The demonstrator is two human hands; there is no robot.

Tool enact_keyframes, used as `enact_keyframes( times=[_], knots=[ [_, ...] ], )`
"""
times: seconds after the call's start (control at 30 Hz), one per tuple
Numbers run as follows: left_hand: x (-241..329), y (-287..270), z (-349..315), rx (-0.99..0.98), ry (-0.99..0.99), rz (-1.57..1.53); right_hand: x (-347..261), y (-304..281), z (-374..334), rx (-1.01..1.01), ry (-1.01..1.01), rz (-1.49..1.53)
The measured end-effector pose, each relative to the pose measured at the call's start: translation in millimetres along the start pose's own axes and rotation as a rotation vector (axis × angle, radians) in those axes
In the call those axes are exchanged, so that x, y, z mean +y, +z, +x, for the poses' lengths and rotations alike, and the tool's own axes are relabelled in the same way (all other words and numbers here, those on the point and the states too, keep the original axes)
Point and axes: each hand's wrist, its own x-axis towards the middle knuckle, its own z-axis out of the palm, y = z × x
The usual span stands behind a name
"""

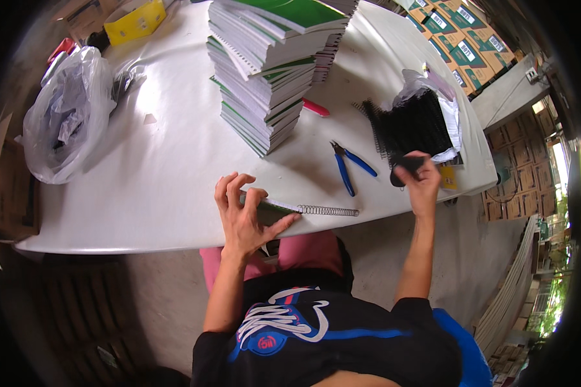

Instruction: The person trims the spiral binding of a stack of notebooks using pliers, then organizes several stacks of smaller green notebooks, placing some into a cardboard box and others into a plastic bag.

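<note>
My left hand grips a thin green-covered notebook at the table's near edge, fingers over its far side and thumb along the near side. A wire spiral coil sticks out to the right from the notebook's end. My right hand is closed on a dark, rounded, soft-looking piece, slightly blurred, whose kind I cannot make out. Just beyond that hand lies a bundle of black spiral coils on crumpled plastic. Blue-handled wire cutters rest on the table between my hands, jaws pointing away.
A tall stack of spiral notebooks stands in front of me on the white-covered table. Beside it lies a red-handled tool. A clear plastic bag and a yellow box are at left. Cartons are piled beyond the table.
</note>
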Motion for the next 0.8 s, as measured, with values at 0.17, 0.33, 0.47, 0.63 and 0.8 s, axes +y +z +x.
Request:
enact_keyframes(
  times=[0.17,0.33,0.47,0.63,0.8],
  knots=[
    [-4,-5,2,0.015,-0.022,-0.023,-46,112,-8,-0.388,-0.335,0.745],
    [-3,-3,4,0.032,0.028,-0.043,-18,145,-29,-0.893,0.205,1.124],
    [-5,0,4,0.035,0.008,-0.078,-5,139,-16,-0.879,0.383,1.02],
    [-7,0,5,0.027,-0.006,-0.119,-20,138,-9,-0.953,-0.076,0.984],
    [-6,-2,8,0.013,0.001,-0.124,-21,130,13,-0.919,-0.135,0.482]
  ],
)
